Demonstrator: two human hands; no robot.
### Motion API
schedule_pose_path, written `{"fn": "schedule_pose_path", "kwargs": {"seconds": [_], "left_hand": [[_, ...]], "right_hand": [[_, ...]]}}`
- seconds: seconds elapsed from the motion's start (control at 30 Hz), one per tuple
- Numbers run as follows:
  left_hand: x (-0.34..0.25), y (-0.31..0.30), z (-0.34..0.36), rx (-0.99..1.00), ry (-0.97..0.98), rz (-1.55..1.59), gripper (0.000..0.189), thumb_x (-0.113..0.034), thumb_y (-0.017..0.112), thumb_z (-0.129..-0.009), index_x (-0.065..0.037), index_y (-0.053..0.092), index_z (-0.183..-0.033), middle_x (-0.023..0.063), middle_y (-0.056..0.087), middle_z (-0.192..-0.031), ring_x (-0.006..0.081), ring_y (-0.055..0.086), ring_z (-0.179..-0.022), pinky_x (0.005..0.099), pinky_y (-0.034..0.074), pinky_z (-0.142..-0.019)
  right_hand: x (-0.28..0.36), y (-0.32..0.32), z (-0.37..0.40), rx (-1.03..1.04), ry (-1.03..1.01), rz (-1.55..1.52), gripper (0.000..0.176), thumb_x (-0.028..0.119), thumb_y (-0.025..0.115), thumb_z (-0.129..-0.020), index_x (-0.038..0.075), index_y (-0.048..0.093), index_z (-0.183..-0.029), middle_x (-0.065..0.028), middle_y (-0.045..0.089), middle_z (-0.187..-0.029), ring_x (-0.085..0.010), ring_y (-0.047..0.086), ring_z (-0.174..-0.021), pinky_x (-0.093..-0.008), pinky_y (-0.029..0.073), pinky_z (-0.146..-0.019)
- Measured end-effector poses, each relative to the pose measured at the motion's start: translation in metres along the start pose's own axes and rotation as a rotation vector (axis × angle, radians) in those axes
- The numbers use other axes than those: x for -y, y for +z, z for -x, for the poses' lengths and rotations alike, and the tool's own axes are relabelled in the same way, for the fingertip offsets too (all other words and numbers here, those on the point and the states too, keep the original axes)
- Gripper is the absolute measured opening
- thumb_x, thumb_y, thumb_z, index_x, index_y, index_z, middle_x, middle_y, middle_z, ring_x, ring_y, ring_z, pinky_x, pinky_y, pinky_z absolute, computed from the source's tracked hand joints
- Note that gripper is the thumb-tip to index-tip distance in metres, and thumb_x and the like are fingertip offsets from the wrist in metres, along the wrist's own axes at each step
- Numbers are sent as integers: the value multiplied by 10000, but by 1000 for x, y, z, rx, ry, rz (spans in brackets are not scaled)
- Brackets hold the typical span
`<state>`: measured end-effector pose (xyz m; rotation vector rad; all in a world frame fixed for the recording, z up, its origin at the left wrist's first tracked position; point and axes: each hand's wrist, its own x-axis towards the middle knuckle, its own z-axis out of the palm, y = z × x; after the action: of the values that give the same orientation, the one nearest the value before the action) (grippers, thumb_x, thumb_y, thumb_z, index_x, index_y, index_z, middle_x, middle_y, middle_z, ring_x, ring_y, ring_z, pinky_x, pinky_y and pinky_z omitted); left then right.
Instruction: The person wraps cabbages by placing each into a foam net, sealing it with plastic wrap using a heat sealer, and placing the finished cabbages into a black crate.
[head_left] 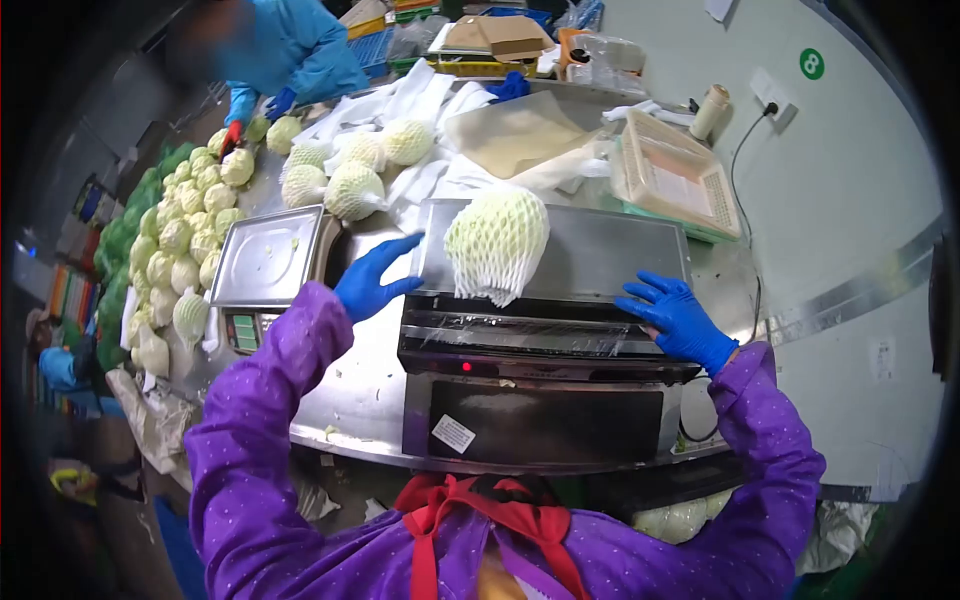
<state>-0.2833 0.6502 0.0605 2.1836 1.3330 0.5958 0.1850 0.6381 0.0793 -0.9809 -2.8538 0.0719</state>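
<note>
A pale green cabbage [490, 240] in a white foam net rests on the flat top plate of a wrapping machine [620, 245]. My left hand [376, 280], in a blue glove, is beside the plate's left edge, fingers apart with nothing in them. Over the machine's right side, my right hand [682, 318], also blue-gloved, has its fingers stretched out near the front edge of the plate. Clear film [600, 342] lies across the black bar in front of the plate, and a red light glows below it.
To the left stands a weighing scale [268, 258] with a steel tray. Bare cabbages [175, 237] are heaped beyond it, and netted cabbages [355, 190] lie by white foam nets [420, 95]. A co-worker [290, 50] reaches toward the heap. A plastic basket [655, 185] stands back right.
</note>
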Motion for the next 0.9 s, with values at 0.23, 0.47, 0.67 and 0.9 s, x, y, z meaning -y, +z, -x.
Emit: {"fn": "schedule_pose_path", "kwargs": {"seconds": [0.23, 0.47, 0.67, 0.9], "left_hand": [[-31, 44, -82, 208, -545, 913, 771, -524, 468, -889, -202, 83, -1474, 108, 305, -1445, 309, 528, -1112, 427, 475, -871], [-52, 48, -84, 328, -515, 1013, 751, -510, 540, -854, -153, 240, -1442, 132, 463, -1319, 276, 590, -1009, 375, 505, -794], [6, 14, -52, -27, -127, 367, 600, -353, 667, -820, -138, 455, -1338, 126, 540, -1220, 190, 601, -866, 301, 493, -765], [14, -5, -4, 423, 582, -674, 414, -146, 509, -830, -336, 549, -1195, 45, 611, -1011, 261, 599, -830, 400, 469, -713]], "right_hand": [[25, 32, -93, -198, 602, -1384, 501, 277, 490, -949, 53, 371, -1381, -114, 506, -1288, -194, 508, -1144, -338, 425, -928], [31, 24, -92, -219, 621, -1495, 502, 367, 506, -942, 39, 463, -1319, -80, 527, -1274, -171, 474, -1169, -317, 386, -947], [14, 10, -24, -108, 368, -357, 481, 131, 596, -822, 113, 503, -1294, -96, 507, -1292, -248, 470, -1194, -380, 385, -964], [6, 26, -3, 204, -143, 190, 632, 102, 637, -666, 251, 506, -1266, -99, 457, -1282, -286, 471, -1150, -447, 381, -920]]}}
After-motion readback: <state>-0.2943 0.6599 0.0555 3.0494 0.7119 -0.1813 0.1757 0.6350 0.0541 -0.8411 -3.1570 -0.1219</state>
